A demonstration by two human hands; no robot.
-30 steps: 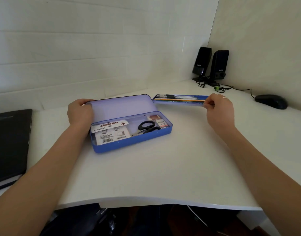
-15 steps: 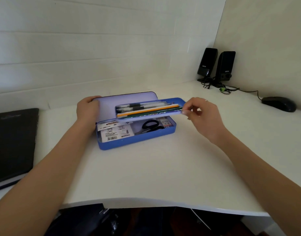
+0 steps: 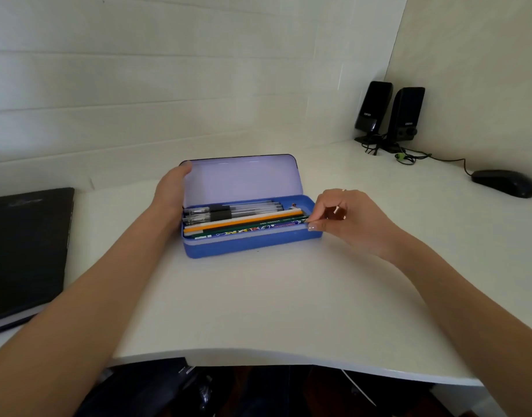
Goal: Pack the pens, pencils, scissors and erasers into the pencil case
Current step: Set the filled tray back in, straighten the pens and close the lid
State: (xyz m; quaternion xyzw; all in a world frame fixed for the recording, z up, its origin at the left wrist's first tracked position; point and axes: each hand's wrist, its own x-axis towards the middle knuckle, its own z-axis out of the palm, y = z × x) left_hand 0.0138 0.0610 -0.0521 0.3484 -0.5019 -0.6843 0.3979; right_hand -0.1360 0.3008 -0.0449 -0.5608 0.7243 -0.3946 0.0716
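A blue pencil case (image 3: 252,245) stands open on the white desk, its lid (image 3: 243,180) upright. An inner tray (image 3: 243,234) sits in the case, carrying several pens (image 3: 228,213) and pencils (image 3: 243,224). It covers the scissors and erasers below. My left hand (image 3: 171,188) grips the lid's left end. My right hand (image 3: 346,219) pinches the tray's right end at the case's right rim.
A black laptop (image 3: 24,251) lies at the left edge. Two black speakers (image 3: 388,115) with cables stand in the back right corner, and a black mouse (image 3: 504,183) lies to their right. The desk's front edge (image 3: 258,355) curves close to me.
My right hand carried the tray of pens and pencils from the right of the case over it and lowered it inside, hiding the scissors and erasers. My left hand stayed on the lid.
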